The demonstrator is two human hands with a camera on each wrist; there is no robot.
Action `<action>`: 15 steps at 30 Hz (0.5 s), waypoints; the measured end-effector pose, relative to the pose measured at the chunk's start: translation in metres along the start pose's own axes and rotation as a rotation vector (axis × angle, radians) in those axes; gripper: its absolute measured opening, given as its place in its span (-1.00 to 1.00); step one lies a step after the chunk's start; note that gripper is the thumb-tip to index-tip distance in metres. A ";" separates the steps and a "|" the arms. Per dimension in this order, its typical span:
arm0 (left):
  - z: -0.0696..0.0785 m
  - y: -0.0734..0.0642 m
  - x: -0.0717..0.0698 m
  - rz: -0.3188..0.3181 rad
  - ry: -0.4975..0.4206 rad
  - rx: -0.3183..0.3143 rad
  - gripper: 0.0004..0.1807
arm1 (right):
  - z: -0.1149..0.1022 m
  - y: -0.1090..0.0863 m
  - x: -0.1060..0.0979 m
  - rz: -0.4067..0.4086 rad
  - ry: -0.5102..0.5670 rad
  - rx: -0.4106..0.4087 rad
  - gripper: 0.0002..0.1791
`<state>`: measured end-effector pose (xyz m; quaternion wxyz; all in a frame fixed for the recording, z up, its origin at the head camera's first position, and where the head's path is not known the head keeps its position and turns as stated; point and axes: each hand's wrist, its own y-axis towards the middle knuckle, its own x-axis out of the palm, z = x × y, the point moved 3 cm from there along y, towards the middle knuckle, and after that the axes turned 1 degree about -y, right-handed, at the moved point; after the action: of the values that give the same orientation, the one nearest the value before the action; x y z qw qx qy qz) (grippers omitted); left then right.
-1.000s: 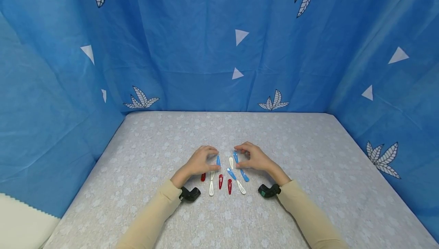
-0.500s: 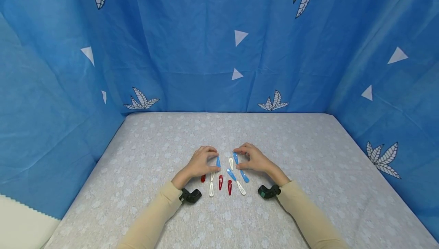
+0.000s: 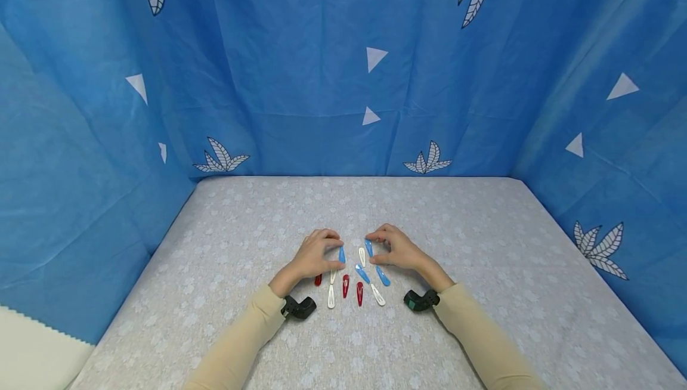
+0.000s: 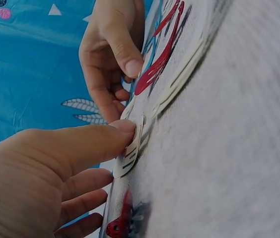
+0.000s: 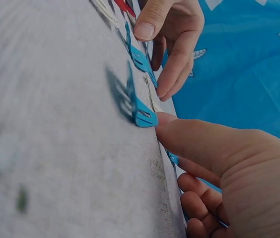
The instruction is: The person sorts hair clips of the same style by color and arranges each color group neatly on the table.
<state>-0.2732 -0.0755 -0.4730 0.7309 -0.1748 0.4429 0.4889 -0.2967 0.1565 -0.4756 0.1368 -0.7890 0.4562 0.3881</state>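
Observation:
In the head view my left hand [image 3: 313, 253] holds a blue snap hair clip [image 3: 342, 254] between thumb and index finger, on the table. My right hand [image 3: 401, 248] pinches a second blue hair clip [image 3: 368, 246] end to end the same way. Between the hands lie a white hair clip [image 3: 362, 256] and a blue hair clip [image 3: 362, 273]. Another blue hair clip [image 5: 144, 118] lies by the right thumb in the right wrist view. A white hair clip [image 4: 125, 167] shows beside the left thumb in the left wrist view. The left palm partly hides a red hair clip [image 3: 318, 279].
Nearer the body are two red hair clips [image 3: 346, 286] and white ones [image 3: 330, 296], with another white clip [image 3: 378, 294] to the right. A pale flowered cloth covers the table [image 3: 461, 217]. Blue curtains [image 3: 322, 80] enclose the back and sides.
The left fingertips have edged very slightly right with the blue hair clip. The right hand and the other clips stay put; the head view has tilted a touch.

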 end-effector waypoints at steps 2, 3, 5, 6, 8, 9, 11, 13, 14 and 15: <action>0.000 0.000 0.000 0.004 0.000 0.003 -0.46 | 0.000 0.000 0.000 -0.001 0.000 -0.001 -0.44; -0.001 0.000 0.000 0.005 -0.001 0.004 -0.47 | -0.001 0.000 0.000 -0.001 0.001 -0.003 -0.44; -0.001 0.000 0.000 0.007 -0.007 0.003 -0.47 | -0.001 -0.001 0.000 -0.002 0.002 -0.005 -0.45; -0.001 0.000 0.000 0.008 -0.009 0.002 -0.48 | -0.001 -0.001 0.000 -0.002 0.001 -0.005 -0.45; 0.000 0.000 0.000 0.009 -0.013 0.000 -0.48 | -0.001 -0.001 0.001 -0.002 -0.002 -0.005 -0.46; 0.000 0.000 0.000 0.009 -0.012 -0.001 -0.49 | -0.001 -0.001 0.001 -0.001 -0.003 -0.005 -0.46; 0.000 0.000 0.000 0.010 -0.011 -0.003 -0.49 | -0.001 -0.001 0.001 0.002 -0.006 -0.004 -0.47; 0.000 0.000 0.000 0.010 -0.012 -0.005 -0.49 | -0.001 -0.001 0.001 0.002 -0.004 -0.003 -0.48; 0.000 0.000 0.000 0.010 -0.013 -0.007 -0.50 | -0.002 -0.001 0.001 0.003 -0.004 -0.002 -0.48; 0.000 0.000 0.000 0.011 -0.015 -0.008 -0.50 | -0.002 -0.001 0.001 0.003 -0.003 -0.001 -0.48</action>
<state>-0.2733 -0.0756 -0.4734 0.7310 -0.1715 0.4363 0.4958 -0.2951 0.1550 -0.4757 0.1363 -0.7879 0.4570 0.3897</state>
